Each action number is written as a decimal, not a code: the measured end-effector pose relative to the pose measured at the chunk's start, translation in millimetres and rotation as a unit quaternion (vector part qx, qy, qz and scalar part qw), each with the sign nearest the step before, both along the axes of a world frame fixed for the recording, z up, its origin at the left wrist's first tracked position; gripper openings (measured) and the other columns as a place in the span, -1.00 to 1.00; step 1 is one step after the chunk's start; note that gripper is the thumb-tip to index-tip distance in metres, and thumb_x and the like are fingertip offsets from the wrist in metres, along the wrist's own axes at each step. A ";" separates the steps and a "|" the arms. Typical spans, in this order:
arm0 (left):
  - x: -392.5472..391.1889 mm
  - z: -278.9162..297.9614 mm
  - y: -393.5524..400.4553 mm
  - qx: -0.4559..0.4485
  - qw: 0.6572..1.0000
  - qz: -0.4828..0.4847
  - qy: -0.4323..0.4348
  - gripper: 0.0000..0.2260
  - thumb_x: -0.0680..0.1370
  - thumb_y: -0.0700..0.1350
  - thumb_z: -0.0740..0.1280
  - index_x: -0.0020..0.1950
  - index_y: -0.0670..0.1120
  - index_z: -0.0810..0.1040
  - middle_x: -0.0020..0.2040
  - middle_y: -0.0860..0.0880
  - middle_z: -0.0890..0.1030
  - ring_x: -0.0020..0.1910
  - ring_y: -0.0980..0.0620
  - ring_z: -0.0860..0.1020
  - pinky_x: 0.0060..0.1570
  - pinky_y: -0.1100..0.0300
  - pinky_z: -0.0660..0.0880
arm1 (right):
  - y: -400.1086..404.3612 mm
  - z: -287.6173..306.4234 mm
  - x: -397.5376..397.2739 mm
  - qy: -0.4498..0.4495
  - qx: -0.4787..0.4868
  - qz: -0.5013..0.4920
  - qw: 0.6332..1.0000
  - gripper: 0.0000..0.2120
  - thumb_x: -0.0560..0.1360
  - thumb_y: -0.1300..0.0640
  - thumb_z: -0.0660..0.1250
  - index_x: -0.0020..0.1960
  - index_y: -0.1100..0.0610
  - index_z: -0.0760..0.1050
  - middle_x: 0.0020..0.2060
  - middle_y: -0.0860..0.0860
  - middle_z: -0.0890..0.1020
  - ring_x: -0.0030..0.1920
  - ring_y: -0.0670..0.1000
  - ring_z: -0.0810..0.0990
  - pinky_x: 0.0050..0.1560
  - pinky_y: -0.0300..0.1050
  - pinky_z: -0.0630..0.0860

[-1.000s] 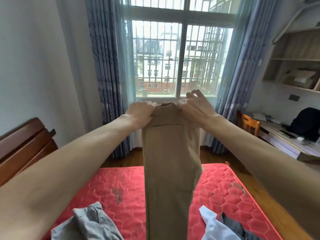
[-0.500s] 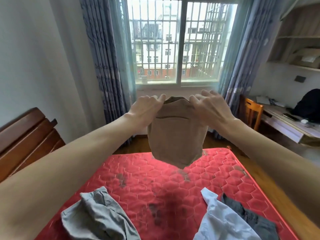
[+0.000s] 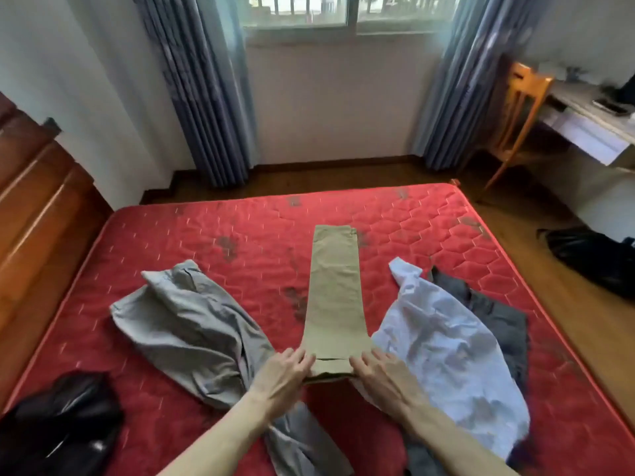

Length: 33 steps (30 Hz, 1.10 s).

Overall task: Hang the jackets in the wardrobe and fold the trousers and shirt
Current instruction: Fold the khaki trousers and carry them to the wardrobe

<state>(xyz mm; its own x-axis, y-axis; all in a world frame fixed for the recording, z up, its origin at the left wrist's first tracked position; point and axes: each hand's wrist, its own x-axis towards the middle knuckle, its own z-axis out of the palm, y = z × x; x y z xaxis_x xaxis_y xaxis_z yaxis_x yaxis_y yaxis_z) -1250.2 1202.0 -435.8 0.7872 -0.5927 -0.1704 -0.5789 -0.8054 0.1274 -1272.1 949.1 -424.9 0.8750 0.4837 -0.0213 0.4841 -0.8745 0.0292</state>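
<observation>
Both hands rest at the near end of a pair of tan trousers (image 3: 335, 297) laid lengthwise on a red mattress (image 3: 213, 231). The left hand (image 3: 283, 376) lies on the left corner of the waistband and the right hand (image 3: 381, 377) on the right corner, fingers fairly straight and spread, pressing the cloth flat; whether the thumbs are tucked under the edge to pinch it cannot be made out

The trousers stretch straight away from the hands, legs stacked one on the other, hems at the far end. They look like light woven cotton: soft, limp, not slippery, likely to hold a crease but to sag if lifted from one point. The best hold is probably both waistband corners, or the hems, so the fold stays square

Just left of the left hand, and running under that forearm, lies a crumpled grey garment (image 3: 192, 324), probably more trousers. Just right of the right hand a pale blue shirt (image 3: 443, 352) lies rumpled, partly covering a dark grey garment (image 3: 494, 314) beyond it. Far to the left of the left hand, at the near corner, sits a shiny black jacket (image 3: 58, 417), cut off by the frame edge

A wooden headboard (image 3: 34, 214) stands well left of the hands. Well beyond and to the right are a wooden chair (image 3: 522, 108) and a desk (image 3: 591, 121). A dark heap on the floor (image 3: 594, 259) far right is too blurred to name. No wardrobe is in view
</observation>
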 end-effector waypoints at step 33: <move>-211.1 -349.9 -58.0 -0.017 0.992 0.042 0.120 -0.41 0.59 -0.03 0.18 0.59 -0.26 0.31 0.63 -0.20 0.25 0.63 -0.14 0.21 0.54 -0.14 0.18 | 42.5 -361.3 -211.3 0.151 0.150 -0.189 0.959 -0.42 0.66 0.04 0.11 0.66 0.10 0.18 0.66 0.03 0.17 0.67 0.05 0.05 0.61 0.11 0.09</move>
